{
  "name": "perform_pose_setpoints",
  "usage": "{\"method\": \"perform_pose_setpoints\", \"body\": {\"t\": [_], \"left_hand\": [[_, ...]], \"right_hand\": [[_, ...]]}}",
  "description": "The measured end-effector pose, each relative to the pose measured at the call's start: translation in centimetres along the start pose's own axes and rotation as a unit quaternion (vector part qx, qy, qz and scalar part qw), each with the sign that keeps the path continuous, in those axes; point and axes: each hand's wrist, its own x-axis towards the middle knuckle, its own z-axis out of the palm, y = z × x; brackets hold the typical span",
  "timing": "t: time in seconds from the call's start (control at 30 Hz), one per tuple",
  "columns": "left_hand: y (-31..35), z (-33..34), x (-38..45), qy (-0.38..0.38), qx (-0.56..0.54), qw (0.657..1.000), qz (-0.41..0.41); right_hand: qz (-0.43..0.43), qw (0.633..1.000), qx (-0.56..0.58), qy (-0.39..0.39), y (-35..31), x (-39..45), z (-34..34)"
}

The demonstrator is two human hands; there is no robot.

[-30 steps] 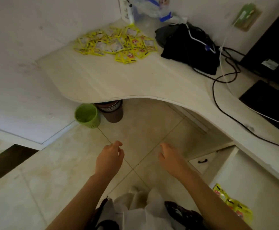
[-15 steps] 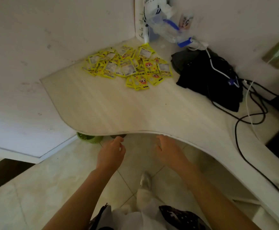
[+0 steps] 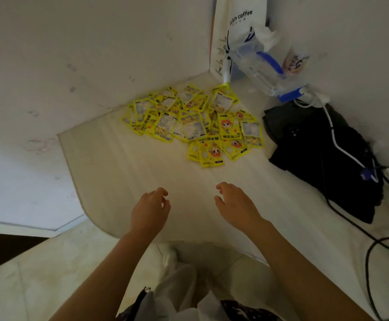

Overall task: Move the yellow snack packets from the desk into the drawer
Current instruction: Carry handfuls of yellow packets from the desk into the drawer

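"coffee" lettering on white bag (image 3: 239, 22)

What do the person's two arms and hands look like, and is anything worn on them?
Both forearms are bare up to the bottom edge of the picture; no sleeve shows. The left hand and the right hand wear no glove, and no ring, watch or bracelet is visible on the fingers or wrists. No markings can be made out on either hand.
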Motion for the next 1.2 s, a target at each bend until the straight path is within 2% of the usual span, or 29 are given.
{"method": "perform_pose_setpoints", "body": {"t": [0.43, 0.6, 0.83, 0.93, 1.07, 1.2], "left_hand": [[-2.1, -4.2, 19.5, -0.053, -0.015, 0.998, 0.001], [-1.1, -4.0, 25.5, -0.053, -0.044, 0.997, -0.037], [0.2, -1.8, 29.4, -0.037, -0.019, 0.994, -0.097], [0.7, -1.1, 30.1, -0.021, -0.008, 0.992, -0.126], [1.0, -0.4, 30.5, -0.013, -0.059, 0.985, -0.159], [1.2, -0.4, 30.4, -0.007, -0.122, 0.977, -0.177]], "right_hand": [[0.073, 0.995, 0.060, 0.032, -4.1, 15.5, -3.3], [0.092, 0.991, 0.079, 0.048, -5.1, 20.5, -3.7], [0.130, 0.988, 0.070, 0.047, -5.9, 25.4, -3.6], [0.145, 0.988, 0.021, 0.043, -6.2, 26.8, -3.0], [0.171, 0.984, -0.030, 0.045, -7.0, 27.8, -2.1], [0.182, 0.981, -0.029, 0.052, -7.5, 28.3, -1.6]]}}
